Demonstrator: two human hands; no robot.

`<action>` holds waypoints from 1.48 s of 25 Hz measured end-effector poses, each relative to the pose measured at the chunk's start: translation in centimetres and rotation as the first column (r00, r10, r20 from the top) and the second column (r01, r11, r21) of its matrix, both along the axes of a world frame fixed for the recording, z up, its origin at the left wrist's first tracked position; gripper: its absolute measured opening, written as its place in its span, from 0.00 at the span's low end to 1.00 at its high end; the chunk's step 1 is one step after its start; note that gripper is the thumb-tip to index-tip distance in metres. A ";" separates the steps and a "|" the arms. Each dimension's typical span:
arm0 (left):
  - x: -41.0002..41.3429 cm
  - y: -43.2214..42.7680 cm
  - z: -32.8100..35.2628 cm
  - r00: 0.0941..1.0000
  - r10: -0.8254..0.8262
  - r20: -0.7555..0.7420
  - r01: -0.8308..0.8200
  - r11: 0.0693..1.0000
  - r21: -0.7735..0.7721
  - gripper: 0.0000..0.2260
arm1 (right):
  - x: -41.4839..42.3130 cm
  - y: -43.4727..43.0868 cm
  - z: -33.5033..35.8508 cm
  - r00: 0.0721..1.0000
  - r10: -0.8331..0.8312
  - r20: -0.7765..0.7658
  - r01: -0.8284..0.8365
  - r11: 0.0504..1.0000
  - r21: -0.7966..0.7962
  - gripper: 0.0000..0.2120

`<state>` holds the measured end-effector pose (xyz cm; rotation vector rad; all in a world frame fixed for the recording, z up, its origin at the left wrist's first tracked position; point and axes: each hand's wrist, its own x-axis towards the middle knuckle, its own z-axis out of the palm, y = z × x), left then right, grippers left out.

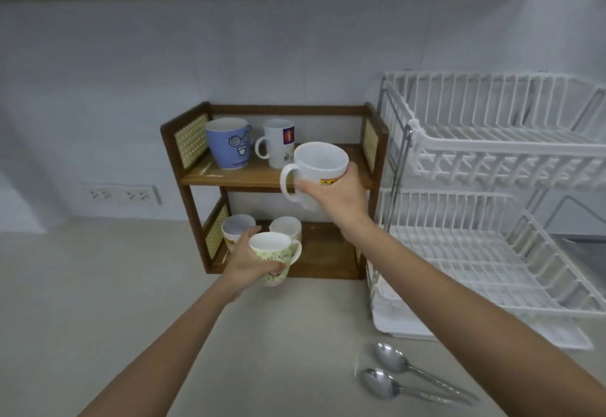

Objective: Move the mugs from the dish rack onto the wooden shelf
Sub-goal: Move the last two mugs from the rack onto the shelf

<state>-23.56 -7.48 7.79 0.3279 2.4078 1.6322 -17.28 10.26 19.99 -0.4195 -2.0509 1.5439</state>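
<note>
My right hand (337,198) grips a white mug (318,167) and holds it in front of the top board of the wooden shelf (328,111), handle to the left. My left hand (244,259) holds a pale green patterned mug (273,257) at the front of the bottom board. A blue face mug (228,143) and a white mug with a red label (278,143) stand on the top board. Two pale mugs (237,226) (286,226) sit on the bottom board behind my left hand. The white two-tier dish rack (498,167) to the right shows no mugs.
Two metal spoons (403,374) lie on the counter in front of the rack, near a clear glass edge. A white drip tray (410,328) sits under the rack. Wall sockets (123,194) are left of the shelf. A sink edge shows at far right.
</note>
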 end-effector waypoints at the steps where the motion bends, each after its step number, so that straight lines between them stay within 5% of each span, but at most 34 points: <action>1: -0.4 -0.2 0.0 1.000 -0.024 -0.013 0.024 1.000 -0.014 0.44 | -1.7 0.0 0.9 0.997 -0.075 -0.006 0.075 0.997 0.019 0.39; 5: -1.7 0.0 -0.2 0.995 -0.094 -0.036 0.093 0.996 -0.018 0.42 | -6.8 1.1 3.0 0.960 -0.262 -0.095 0.267 0.963 0.045 0.42; 12: -4.9 2.4 0.1 0.980 -0.189 -0.064 0.184 0.980 -0.080 0.43 | -12.1 4.1 1.9 0.930 -0.363 -0.052 0.366 0.926 0.092 0.48; 19: -6.9 4.5 -0.2 0.971 -0.200 -0.127 0.178 0.970 -0.167 0.43 | -12.7 5.3 0.8 0.949 -0.315 -0.005 0.314 0.944 0.098 0.40; 24: -7.3 6.7 -0.1 0.969 -0.192 -0.156 0.162 0.969 -0.186 0.46 | -3.5 0.7 -6.8 0.859 -0.397 -0.322 0.496 0.802 0.334 0.23; 26: -7.6 8.1 -0.1 0.962 -0.201 -0.186 0.162 0.966 -0.203 0.45 | 0.9 -1.2 -13.2 0.893 -0.396 -0.212 0.449 0.759 0.472 0.18; 28: -7.6 9.6 -0.2 0.951 -0.221 -0.218 0.163 0.953 -0.255 0.44 | 3.0 -2.1 -18.6 0.910 -0.368 0.192 0.191 0.783 0.592 0.21; 31: -7.5 12.0 -1.1 0.954 -0.213 -0.213 0.140 0.940 -0.312 0.44 | 3.8 -2.3 -23.6 0.727 -0.281 0.627 -0.232 0.758 0.609 0.36; 37: -7.0 14.9 -4.2 0.959 -0.184 -0.215 0.091 0.920 -0.382 0.43 | 4.4 -2.8 -26.9 0.705 -0.281 0.651 -0.298 0.716 0.631 0.41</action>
